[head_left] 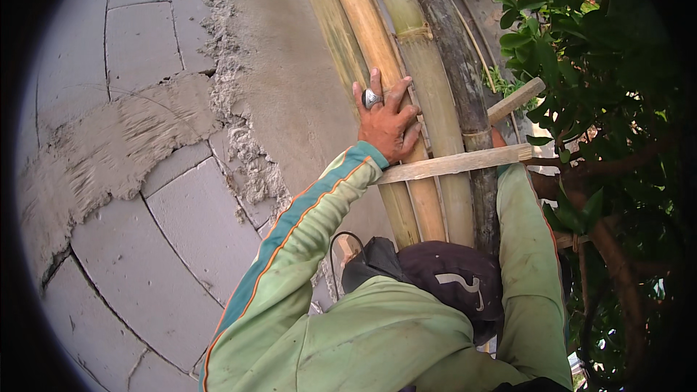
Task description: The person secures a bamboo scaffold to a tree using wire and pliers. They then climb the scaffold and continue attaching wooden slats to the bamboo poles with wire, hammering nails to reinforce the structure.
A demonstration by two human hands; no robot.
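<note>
My left hand [392, 125], with a ring on one finger, lies on the orange-tan bamboo pole [361, 11]. Its fingers are spread apart. Alongside run a greenish bamboo pole [326, 11] to the left, a pale one [440, 91] to the right and a dark, stained one [465, 65] beyond that. A wooden slat [457, 165] crosses over the poles just below my left wrist. Only a sliver of my right hand [498, 138] shows, beside the dark pole; the slat and pole hide its fingers. A second wooden piece [517, 100] juts out to the right there.
A wall of grey blocks [170, 225] with rough mortar [131, 138] fills the left, beside a smooth plastered strip [283, 65]. Leafy branches [573, 51] crowd the right. Dark cloth [435, 268] with a pale mark lies below the poles.
</note>
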